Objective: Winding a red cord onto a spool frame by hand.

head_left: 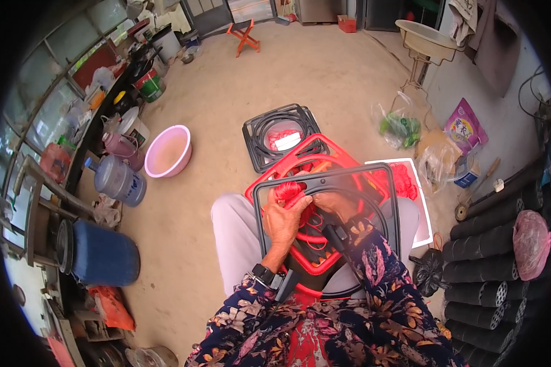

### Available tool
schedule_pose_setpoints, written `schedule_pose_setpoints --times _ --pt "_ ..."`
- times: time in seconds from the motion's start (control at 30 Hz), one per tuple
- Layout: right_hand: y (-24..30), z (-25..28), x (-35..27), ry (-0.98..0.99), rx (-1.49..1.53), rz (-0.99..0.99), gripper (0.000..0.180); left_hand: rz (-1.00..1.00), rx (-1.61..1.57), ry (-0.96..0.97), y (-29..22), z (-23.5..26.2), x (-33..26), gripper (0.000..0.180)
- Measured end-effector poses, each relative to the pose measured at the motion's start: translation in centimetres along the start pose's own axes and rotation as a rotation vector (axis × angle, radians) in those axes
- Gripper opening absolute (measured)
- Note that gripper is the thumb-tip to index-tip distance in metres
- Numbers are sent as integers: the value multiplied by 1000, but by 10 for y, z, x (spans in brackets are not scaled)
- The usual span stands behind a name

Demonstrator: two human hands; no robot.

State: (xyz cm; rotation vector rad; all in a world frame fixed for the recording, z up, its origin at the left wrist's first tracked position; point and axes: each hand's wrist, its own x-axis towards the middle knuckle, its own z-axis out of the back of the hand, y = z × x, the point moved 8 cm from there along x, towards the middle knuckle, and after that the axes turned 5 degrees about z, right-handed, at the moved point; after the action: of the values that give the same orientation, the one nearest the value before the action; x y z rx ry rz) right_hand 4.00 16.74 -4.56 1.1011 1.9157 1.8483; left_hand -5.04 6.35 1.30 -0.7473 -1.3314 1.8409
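Between my knees a black rectangular frame (393, 183) with rounded corners stands tilted over my lap. My left hand (280, 225) is closed around a bundle of red cord (288, 191) at the frame's upper left part. Loose red strands hang below the bundle, inside the frame. Close beside it, my right hand (338, 205) reaches in from the right near the black frame; its fingers are partly hidden and blurred. Under the black frame lies a red frame (317, 145) of similar shape. A white box (423, 214) with red cord (403, 180) stands by my right knee.
Ahead lie stacked black frames (251, 136) with red material in a clear bag. At left stand a pink basin (187, 147), a water jug (121, 180) and a blue barrel (107, 252). Black perforated cylinders (477, 269) are piled at right. An orange folding stool (243, 41) stands far off.
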Motion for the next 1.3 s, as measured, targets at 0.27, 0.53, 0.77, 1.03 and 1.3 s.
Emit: schedule_pose_setpoints --times 0.27,0.53,0.77,1.03,1.3 --pt "-28 25 -37 -186 -238 -232 32 67 51 134 32 -21 16 44" --pt "72 -4 -76 -206 -931 -63 40 85 27 116 54 -17 25 47" --pt "132 -44 -20 -224 -1296 320 37 -67 125 7 31 -13 17 41" --pt "132 -36 7 -370 -648 87 27 -48 158 -33 25 10 14 60" --pt "166 -9 -25 -596 286 133 34 -5 136 32 29 -2 15 68"
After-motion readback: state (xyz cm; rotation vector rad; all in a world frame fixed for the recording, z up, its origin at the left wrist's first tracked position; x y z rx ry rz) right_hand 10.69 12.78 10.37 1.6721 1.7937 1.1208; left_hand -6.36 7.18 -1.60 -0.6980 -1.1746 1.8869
